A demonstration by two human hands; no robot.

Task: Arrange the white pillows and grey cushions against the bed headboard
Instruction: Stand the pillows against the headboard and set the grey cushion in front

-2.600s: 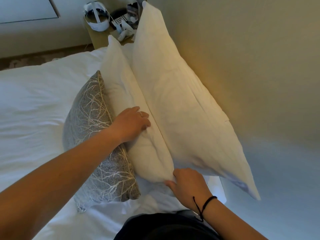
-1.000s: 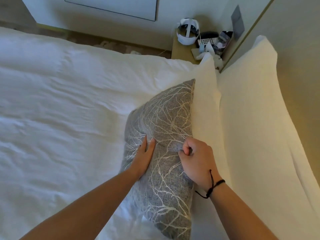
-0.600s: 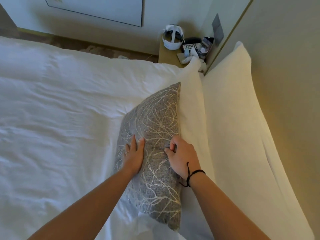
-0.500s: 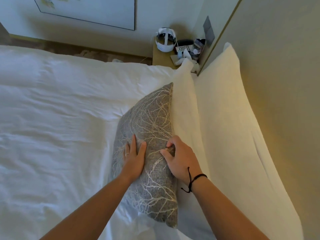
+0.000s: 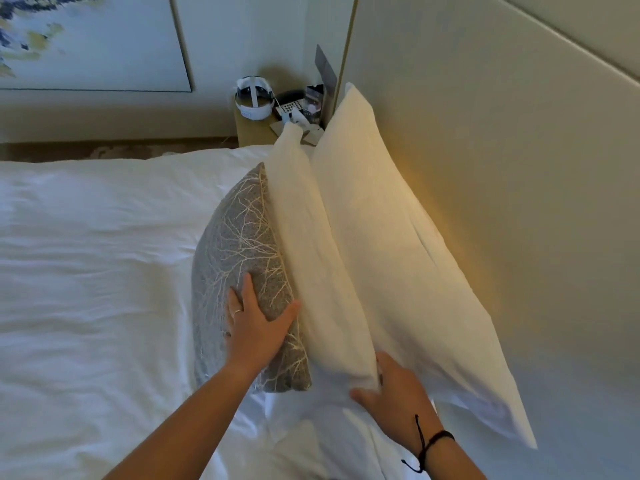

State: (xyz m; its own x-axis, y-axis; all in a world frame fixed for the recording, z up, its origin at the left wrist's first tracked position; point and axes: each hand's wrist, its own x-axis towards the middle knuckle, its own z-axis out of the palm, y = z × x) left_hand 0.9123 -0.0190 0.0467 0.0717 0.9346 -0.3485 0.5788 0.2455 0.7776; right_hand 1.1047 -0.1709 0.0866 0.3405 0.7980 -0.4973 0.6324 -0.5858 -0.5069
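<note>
Fingers (image 5: pixel 247 292) flat on grey cushion (image 5: pixel 239 258) — branch-patterned; upright

coarse woven grey cushion (image 5: pixel 242 258); smooth matt cloth white pillows (image 5: pixel 381 244).

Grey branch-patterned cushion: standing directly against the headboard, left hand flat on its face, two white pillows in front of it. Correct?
Not quite. In the head view the grey branch-patterned cushion stands at the front, not against the headboard; the two white pillows stand behind it, between it and the headboard. The left hand does lie flat on its face.
</note>
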